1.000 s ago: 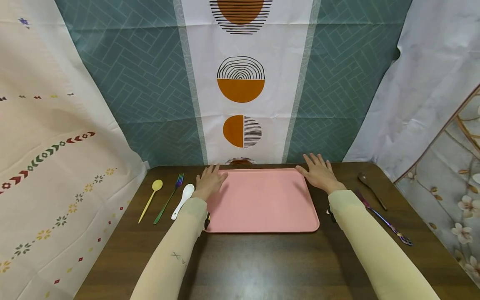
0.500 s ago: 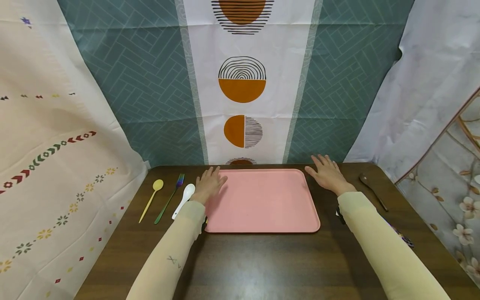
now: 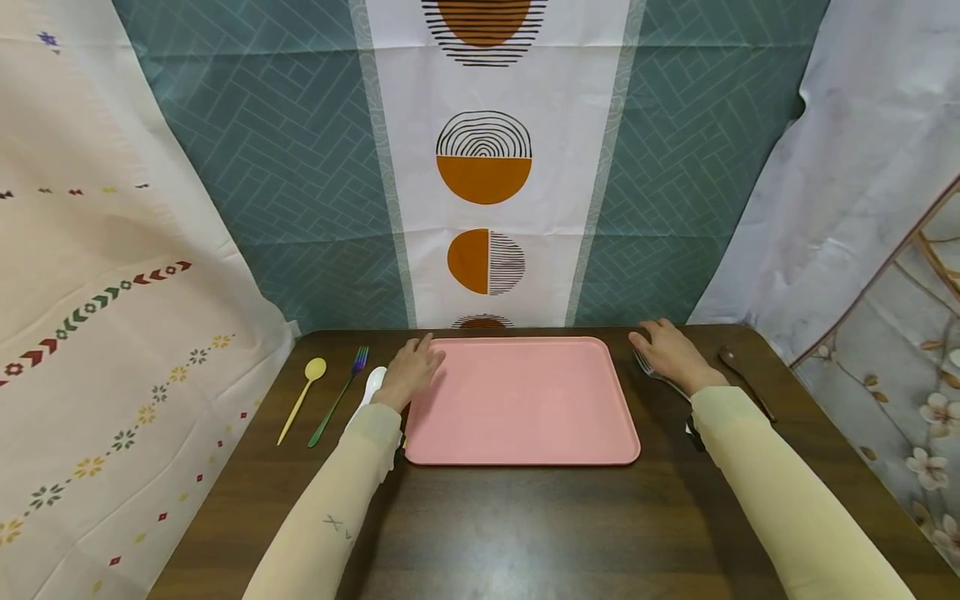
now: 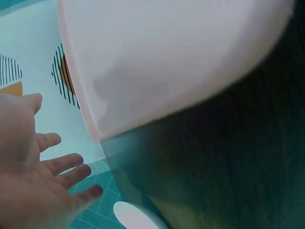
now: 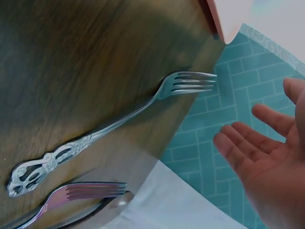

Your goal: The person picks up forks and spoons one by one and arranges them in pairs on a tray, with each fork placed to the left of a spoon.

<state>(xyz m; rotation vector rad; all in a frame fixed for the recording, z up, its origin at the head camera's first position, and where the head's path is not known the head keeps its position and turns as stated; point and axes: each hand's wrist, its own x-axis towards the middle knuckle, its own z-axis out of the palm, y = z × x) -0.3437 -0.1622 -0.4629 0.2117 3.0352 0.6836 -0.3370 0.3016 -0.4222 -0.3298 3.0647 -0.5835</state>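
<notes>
My left hand (image 3: 409, 372) hovers by the left end of a pink tray (image 3: 521, 402), fingers loosely spread and holding nothing. Beside it lies a white spoon (image 3: 372, 385), its handle partly covered by my sleeve; its bowl shows low in the left wrist view. On the other side, my right hand (image 3: 672, 357) is over a silver fork (image 3: 660, 378), palm down, with fingers relaxed and nothing in them. The right wrist view shows that fork's ornate openwork handle and, next to it, a purplish iridescent fork (image 5: 88, 192), hidden by my forearm in the head view.
On the left of the brown wooden table (image 3: 517, 533) lie a yellow spoon (image 3: 303, 398) and a fork with a green handle and blue-purple tines (image 3: 341, 396). A dark spoon (image 3: 742, 379) lies right of my right hand. Patterned cloths (image 3: 315, 208) hang behind and at both sides.
My right hand has shifted right, away from the tray's corner, uncovering the silver fork while the forearm now covers the iridescent one. My left hand has drifted slightly left over the white spoon's side.
</notes>
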